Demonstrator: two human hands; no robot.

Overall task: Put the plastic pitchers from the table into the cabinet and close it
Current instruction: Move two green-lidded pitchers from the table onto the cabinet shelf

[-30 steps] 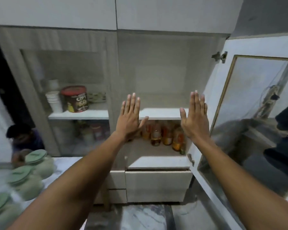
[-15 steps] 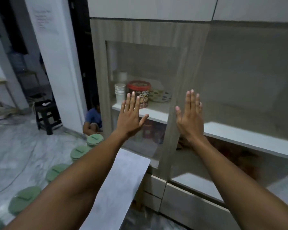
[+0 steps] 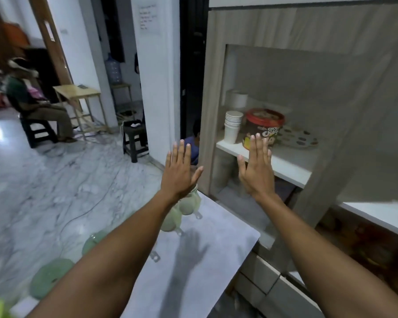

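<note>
Several pale plastic pitchers with green lids stand in a row on the white table [image 3: 216, 237]; the nearest visible ones are at the far end [image 3: 189, 203] and near my left forearm [image 3: 48, 278]. My left arm hides part of the row. My left hand [image 3: 178, 171] is raised flat above the far pitcher, fingers spread, holding nothing. My right hand [image 3: 257, 168] is raised flat in front of the cabinet's glass door [image 3: 274, 92], also empty. The cabinet's open compartment [image 3: 377, 210] lies to the right.
Behind the glass, a shelf [image 3: 285, 164] holds stacked paper cups [image 3: 232, 127], a red-lidded tin [image 3: 263, 125] and a plate. Drawers [image 3: 262, 278] sit below. A black stool [image 3: 135, 141], a wooden table [image 3: 78, 92] and a seated person [image 3: 32, 102] are at the left on the marble floor.
The view has swung left, away from the open cabinet compartment toward the table and room. Both hands stay raised, flat and empty. More of the pitcher row and the table shows.
</note>
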